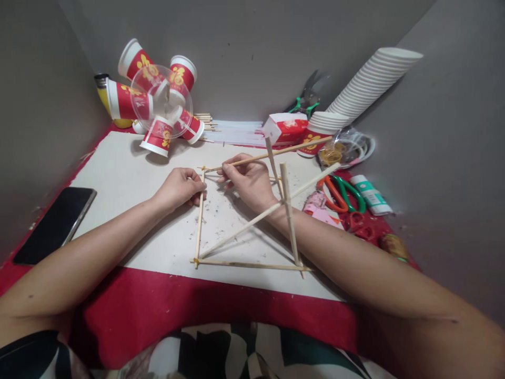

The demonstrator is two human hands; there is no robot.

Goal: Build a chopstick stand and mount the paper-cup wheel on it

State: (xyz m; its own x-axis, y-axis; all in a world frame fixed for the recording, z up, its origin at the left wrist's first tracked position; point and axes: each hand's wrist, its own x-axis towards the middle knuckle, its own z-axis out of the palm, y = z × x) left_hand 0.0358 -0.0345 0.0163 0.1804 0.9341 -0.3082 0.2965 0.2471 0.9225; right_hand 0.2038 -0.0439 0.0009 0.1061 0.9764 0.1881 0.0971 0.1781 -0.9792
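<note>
walls (252, 26): plain grey, meeting in corners | tabletop (158, 300): red | light: dim

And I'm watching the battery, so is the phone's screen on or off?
Off, it seems: the phone shows a plain black face, nothing lit. Whether it is powered, I cannot tell.

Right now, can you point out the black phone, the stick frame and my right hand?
Black phone (55, 226): head view, on its dark screen.
Stick frame (289, 213): head view, on a stick just below the crossing.
Right hand (252, 182): head view, on the back of the hand.
</note>
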